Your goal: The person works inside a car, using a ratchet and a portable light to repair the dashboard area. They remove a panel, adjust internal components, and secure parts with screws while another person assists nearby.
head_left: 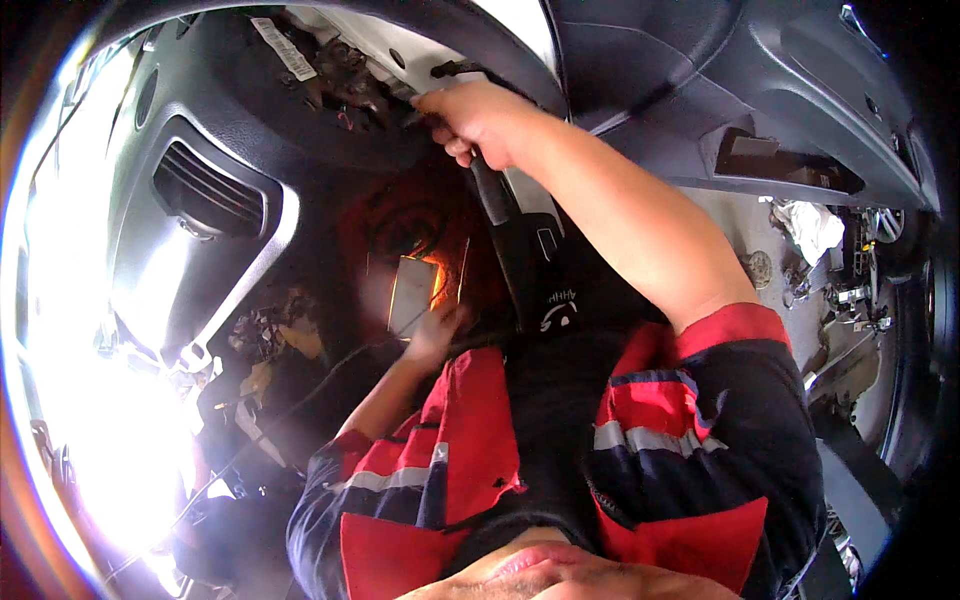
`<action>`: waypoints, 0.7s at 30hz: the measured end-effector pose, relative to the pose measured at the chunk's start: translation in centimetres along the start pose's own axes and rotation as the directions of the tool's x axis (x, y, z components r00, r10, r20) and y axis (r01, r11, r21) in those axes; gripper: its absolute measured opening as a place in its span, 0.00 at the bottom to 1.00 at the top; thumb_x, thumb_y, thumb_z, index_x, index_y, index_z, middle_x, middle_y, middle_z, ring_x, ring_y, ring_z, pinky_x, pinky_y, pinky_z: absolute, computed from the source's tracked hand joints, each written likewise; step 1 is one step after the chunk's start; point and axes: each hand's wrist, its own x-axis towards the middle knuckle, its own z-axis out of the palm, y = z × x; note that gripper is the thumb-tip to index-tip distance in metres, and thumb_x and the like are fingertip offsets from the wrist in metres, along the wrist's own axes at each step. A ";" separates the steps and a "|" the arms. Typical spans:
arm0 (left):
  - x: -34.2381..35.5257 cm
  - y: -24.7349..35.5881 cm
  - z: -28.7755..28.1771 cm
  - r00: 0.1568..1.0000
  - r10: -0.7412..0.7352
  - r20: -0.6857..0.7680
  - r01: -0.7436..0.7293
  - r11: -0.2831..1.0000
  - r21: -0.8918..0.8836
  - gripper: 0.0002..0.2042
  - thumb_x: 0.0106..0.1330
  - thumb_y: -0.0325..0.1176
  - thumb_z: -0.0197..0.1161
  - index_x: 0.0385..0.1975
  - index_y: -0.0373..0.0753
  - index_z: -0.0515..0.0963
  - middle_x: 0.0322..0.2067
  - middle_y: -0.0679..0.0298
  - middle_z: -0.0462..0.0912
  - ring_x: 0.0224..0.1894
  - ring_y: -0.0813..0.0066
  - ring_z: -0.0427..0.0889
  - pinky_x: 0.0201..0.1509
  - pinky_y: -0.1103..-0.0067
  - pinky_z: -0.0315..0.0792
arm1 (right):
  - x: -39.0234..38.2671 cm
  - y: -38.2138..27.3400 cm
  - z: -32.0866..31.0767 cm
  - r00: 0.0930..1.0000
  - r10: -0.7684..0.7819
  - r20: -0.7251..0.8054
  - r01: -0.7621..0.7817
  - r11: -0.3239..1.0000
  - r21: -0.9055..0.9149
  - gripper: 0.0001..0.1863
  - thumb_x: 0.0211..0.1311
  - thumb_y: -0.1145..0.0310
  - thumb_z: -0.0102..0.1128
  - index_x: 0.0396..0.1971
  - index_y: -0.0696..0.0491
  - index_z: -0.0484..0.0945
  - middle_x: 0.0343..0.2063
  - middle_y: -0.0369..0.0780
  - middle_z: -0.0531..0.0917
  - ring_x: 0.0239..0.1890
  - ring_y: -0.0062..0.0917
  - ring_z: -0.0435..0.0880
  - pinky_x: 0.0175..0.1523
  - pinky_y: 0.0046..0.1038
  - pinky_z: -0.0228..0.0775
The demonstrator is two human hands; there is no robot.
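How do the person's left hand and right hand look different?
The left hand looks blurry; the right hand looks clearer. The left hand is by a pale rectangular thing with an orange glow; the right hand is higher in the picture, near the white car frame. Both are bare.

So the floor past the open door is pale grey and pretty cluttered – there's a crumpled white thing on it, with a roundish grey-brown piece near it on the door's inner side. Closer in there's a jumble of dark and metallic bits, plus a thin rod lying at a slant – too small to tell what any of it is, tbh.
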 end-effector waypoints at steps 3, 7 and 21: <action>2.6 8.3 0.7 0.866 0.496 -0.070 -0.500 0.862 -0.081 0.14 0.72 0.35 0.53 0.52 0.35 0.73 0.44 0.59 0.79 0.50 0.70 0.76 0.56 0.76 0.69 | 1.2 3.3 0.9 0.746 -0.592 -0.306 0.348 0.738 -0.578 0.24 0.61 0.51 0.63 0.32 0.61 0.76 0.22 0.50 0.81 0.26 0.36 0.83 0.33 0.35 0.72; 7.1 13.7 2.2 0.804 0.438 -0.403 -0.595 0.585 -0.551 0.27 0.69 0.28 0.54 0.66 0.30 0.56 0.58 0.54 0.71 0.62 0.65 0.68 0.67 0.72 0.59 | 2.0 3.2 -0.8 0.721 -0.678 -0.146 0.428 0.600 -0.675 0.25 0.61 0.48 0.63 0.37 0.59 0.75 0.23 0.49 0.81 0.28 0.35 0.83 0.33 0.36 0.72; 4.5 15.4 -4.8 0.841 0.366 -0.399 -0.526 0.723 -0.448 0.09 0.70 0.34 0.52 0.33 0.36 0.76 0.28 0.65 0.78 0.34 0.78 0.76 0.41 0.80 0.69 | 2.2 2.6 -3.8 0.905 -0.403 0.136 0.401 0.705 -0.585 0.18 0.62 0.70 0.55 0.52 0.55 0.71 0.34 0.45 0.85 0.31 0.32 0.86 0.34 0.30 0.74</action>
